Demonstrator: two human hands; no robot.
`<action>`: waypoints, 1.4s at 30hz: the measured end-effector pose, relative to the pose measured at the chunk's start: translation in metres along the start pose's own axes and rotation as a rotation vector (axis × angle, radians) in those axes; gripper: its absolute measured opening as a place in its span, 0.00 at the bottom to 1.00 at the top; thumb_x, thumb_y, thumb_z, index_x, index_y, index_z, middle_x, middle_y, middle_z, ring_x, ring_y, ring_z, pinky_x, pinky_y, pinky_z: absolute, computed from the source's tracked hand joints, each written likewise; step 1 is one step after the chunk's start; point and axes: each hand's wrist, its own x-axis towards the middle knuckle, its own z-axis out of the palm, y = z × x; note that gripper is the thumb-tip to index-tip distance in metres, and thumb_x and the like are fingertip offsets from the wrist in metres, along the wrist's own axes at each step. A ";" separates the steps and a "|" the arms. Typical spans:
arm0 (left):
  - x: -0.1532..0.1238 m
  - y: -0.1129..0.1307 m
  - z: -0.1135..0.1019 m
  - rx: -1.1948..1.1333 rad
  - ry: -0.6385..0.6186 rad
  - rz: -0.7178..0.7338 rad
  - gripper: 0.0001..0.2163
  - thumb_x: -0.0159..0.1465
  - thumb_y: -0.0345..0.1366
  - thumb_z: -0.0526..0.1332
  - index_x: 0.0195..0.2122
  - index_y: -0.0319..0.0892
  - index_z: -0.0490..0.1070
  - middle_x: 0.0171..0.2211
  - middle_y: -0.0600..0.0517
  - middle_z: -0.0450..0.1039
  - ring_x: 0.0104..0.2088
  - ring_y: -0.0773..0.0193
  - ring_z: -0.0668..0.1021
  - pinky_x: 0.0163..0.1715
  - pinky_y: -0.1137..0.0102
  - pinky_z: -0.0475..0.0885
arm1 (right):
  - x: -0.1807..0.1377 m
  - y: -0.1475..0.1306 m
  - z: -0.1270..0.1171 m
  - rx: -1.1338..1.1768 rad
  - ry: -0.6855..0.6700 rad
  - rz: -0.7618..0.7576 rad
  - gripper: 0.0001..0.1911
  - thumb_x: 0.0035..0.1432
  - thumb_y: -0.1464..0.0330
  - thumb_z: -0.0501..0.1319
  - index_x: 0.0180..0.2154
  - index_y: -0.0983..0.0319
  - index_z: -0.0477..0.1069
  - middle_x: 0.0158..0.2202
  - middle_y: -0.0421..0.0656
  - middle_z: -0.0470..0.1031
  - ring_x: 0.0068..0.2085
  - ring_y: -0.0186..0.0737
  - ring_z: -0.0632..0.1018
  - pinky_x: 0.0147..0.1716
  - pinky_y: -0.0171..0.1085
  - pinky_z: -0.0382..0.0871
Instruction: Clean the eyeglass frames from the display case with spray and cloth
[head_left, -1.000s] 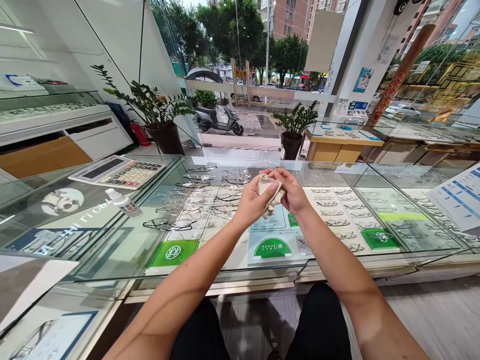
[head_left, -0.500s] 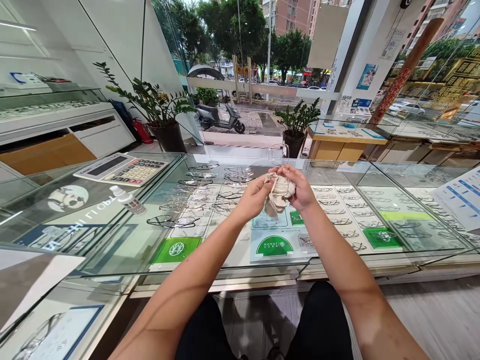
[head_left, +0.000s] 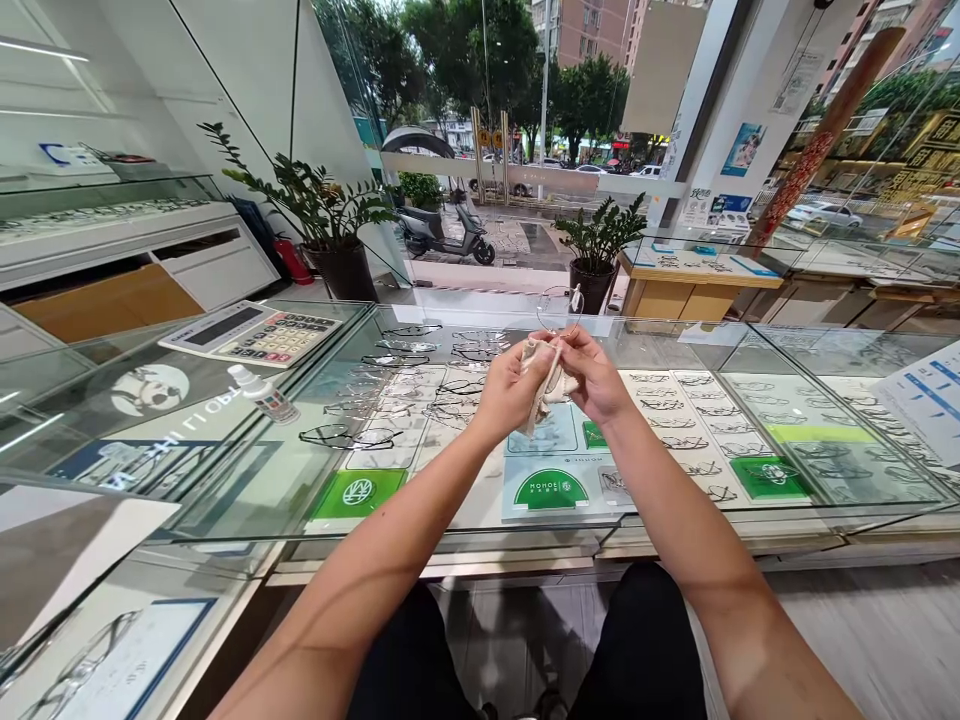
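Observation:
A crumpled beige cloth is bunched between my two hands above the glass counter. My left hand is closed on the cloth from the left side. On the other side, my right hand has its fingers closed round the cloth and, it seems, part of a pair of glasses. The thin-rimmed glasses stick up beyond my fingertips, with a small white tag on them. Their lower part is hidden by the cloth and my fingers.
The glass display counter holds rows of spectacle frames and green cards. To the left a white spray bottle and a large calculator rest on the glass. Potted plants stand beyond the counter.
The cloth has been folded tighter and now shows a raised pleat between my thumbs. My hands stay close together in nearly the same place. The view has shifted slightly.

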 end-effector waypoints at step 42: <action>-0.002 0.009 -0.002 0.103 -0.001 0.038 0.29 0.66 0.67 0.68 0.36 0.41 0.76 0.29 0.52 0.74 0.29 0.64 0.72 0.31 0.69 0.69 | 0.000 -0.001 0.003 0.030 -0.037 0.032 0.19 0.52 0.55 0.83 0.34 0.57 0.79 0.55 0.44 0.86 0.54 0.45 0.85 0.56 0.42 0.81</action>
